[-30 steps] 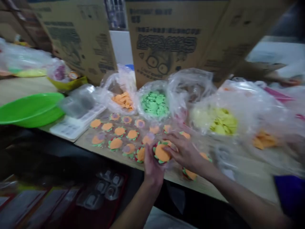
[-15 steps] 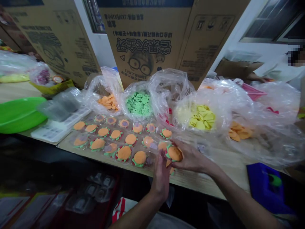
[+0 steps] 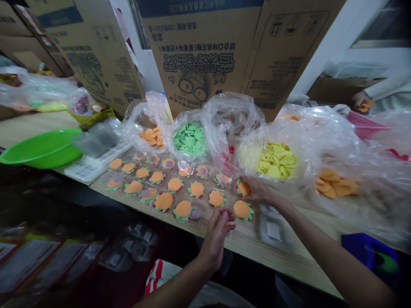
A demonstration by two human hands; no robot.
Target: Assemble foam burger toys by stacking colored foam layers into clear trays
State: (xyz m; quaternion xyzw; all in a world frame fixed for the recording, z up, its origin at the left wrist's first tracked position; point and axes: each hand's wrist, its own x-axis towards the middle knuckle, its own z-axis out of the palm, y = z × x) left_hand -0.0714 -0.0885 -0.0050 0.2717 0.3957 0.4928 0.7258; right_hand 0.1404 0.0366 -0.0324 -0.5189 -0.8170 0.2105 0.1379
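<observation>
On table, right hand (image 3: 258, 191) on orange flower (image 3: 244, 187) (face up), left hand (image 3: 218, 231) near.

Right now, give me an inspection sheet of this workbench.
Surface: wooden table, mostly covered.
Job's things: rows of orange flower pieces with green petals lie flat; one flower sits at the row's near end.
Clutter: clear bags of green pieces, yellow pieces and orange pieces; green basin; a scale under plastic.
Hands: right hand rests on a flower; left hand open beside the near row, fingers holding nothing.
Cables: nothing seen.
Surroundings: cardboard boxes behind; another person's sleeve far right.
</observation>
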